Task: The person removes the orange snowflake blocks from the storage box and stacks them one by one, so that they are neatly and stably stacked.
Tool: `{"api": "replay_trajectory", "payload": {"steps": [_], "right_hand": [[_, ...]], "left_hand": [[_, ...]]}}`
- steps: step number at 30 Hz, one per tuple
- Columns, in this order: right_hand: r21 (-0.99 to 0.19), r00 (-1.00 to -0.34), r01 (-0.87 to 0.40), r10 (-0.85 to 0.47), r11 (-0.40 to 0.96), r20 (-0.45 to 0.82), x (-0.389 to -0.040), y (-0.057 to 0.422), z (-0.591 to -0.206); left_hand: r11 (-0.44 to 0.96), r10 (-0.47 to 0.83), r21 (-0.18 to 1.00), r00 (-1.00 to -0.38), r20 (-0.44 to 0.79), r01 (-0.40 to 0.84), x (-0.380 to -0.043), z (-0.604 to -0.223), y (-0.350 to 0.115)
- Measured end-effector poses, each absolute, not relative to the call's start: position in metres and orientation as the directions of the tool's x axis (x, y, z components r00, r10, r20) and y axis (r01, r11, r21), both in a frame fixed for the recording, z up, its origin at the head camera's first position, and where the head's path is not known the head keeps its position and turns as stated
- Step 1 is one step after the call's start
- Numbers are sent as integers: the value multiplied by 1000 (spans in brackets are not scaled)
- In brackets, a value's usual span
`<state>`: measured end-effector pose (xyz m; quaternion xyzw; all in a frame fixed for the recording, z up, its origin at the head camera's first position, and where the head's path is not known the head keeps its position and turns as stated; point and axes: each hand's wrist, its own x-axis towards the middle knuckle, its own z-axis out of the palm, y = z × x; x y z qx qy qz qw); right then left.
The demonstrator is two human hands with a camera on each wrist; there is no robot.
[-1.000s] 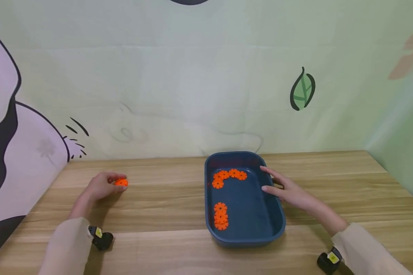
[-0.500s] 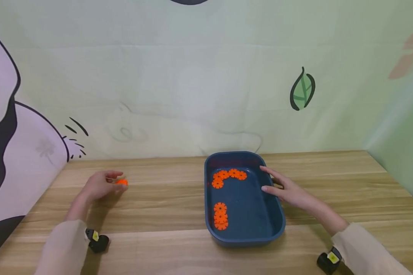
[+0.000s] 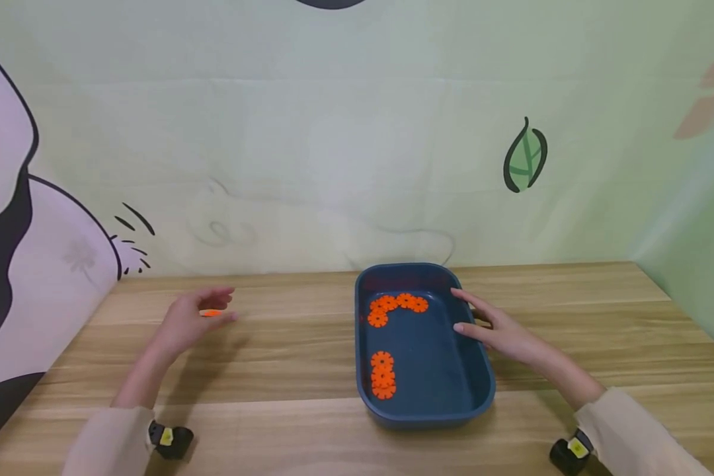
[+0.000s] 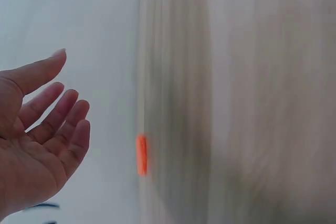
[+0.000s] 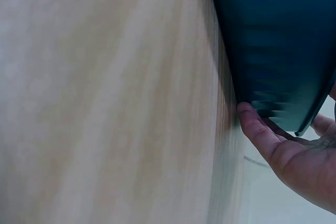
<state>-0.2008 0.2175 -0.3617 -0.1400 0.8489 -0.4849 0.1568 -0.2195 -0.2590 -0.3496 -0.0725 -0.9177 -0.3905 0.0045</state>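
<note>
My left hand [image 3: 193, 320] is raised over the left of the table, its fingers loosely spread and holding nothing. On the wood just beyond it lies an orange notched disc [image 3: 212, 313], partly hidden by the hand. The left wrist view shows the orange disc [image 4: 142, 155] apart from the fingertips. My right hand [image 3: 506, 334] grips the right wall of a dark blue plastic bin [image 3: 425, 420], thumb and a fingertip over the rim, other fingers outside against the wall [image 5: 278, 40]. Inside the bin, several orange notched discs [image 3: 383, 375] lie in two groups along the left and far sides.
The wooden table [image 3: 285, 357] meets a pale printed cloth backdrop [image 3: 309, 165] along its far edge. A dark camera is strapped at each wrist, the left one [image 3: 175, 441] and the right one [image 3: 570, 456].
The fingers of my left hand have opened and the hand has risen and shifted right, leaving the orange disc on the table. My right hand stays on the bin.
</note>
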Motion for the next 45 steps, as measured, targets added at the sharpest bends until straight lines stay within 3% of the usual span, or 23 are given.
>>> {"api": "replay_trajectory", "payload": {"steps": [7, 28, 37, 45], "right_hand": [[-866, -912, -86, -389, 492, -130, -201, 218, -362], [-873, -909, -78, -395, 482, -137, -201, 219, -361], [-869, -908, -88, -397, 486, -130, -201, 219, -361], [-864, -911, -90, -393, 495, -130, -201, 219, -363]], "left_hand": [[593, 191, 757, -961, 199, 275, -206, -353, -222], [349, 366, 846, -890, 272, 403, -168, -338, -115], [331, 529, 840, -821, 212, 430, -167, -338, -87], [407, 637, 757, -753, 166, 511, -170, -338, -71]]}}
